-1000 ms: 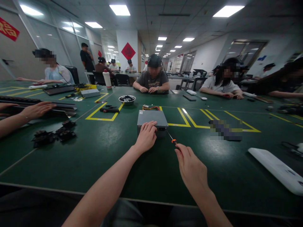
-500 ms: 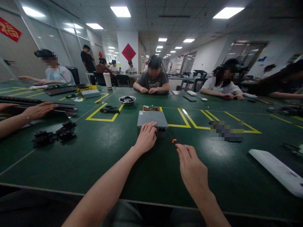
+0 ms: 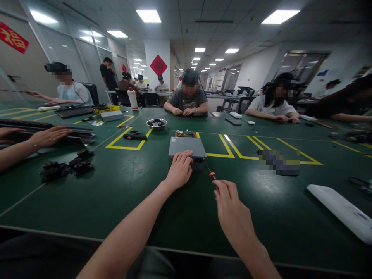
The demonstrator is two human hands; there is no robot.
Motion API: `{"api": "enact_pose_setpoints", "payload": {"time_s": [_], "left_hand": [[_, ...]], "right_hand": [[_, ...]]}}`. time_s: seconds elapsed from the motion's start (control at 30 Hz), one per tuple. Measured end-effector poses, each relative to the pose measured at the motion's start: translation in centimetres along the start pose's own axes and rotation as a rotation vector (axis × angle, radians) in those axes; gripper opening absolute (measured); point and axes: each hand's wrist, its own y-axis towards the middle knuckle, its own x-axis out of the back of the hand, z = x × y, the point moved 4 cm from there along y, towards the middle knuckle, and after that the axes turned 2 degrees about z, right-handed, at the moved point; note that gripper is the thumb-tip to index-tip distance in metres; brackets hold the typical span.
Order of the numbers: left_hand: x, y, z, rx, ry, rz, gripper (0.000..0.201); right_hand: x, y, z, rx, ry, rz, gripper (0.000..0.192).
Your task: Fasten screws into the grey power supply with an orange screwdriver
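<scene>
Two hands at mid-table, left hand (image 3: 179, 170) as before pressed flat on the near edge of the grey metal box (image 3: 186, 147), right hand (image 3: 232, 209) grasping the screwdriver (image 3: 211, 174), tip angled at the box's near right corner, orange collar now slightly nearer and lower than a second ago, green table (image 3: 116, 193) beneath.

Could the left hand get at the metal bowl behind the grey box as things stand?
Probably yes. The left hand rests on the grey box, and the metal bowl sits beyond it on open green table; only the box lies between, low enough to reach over.
</scene>
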Motion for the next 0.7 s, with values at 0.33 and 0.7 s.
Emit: {"api": "enact_pose_setpoints", "payload": {"time_s": [0.33,0.7], "left_hand": [[0.1,-0.1,0.0,0.008,-0.005,0.007,0.015],[-0.2,0.0,0.1,0.007,0.002,0.006,0.015]], "right_hand": [[0.7,0.5,-1.0,-0.063,0.028,-0.058,0.029],[-0.4,0.8,0.3,0.144,0.06,-0.146,0.03]]}}
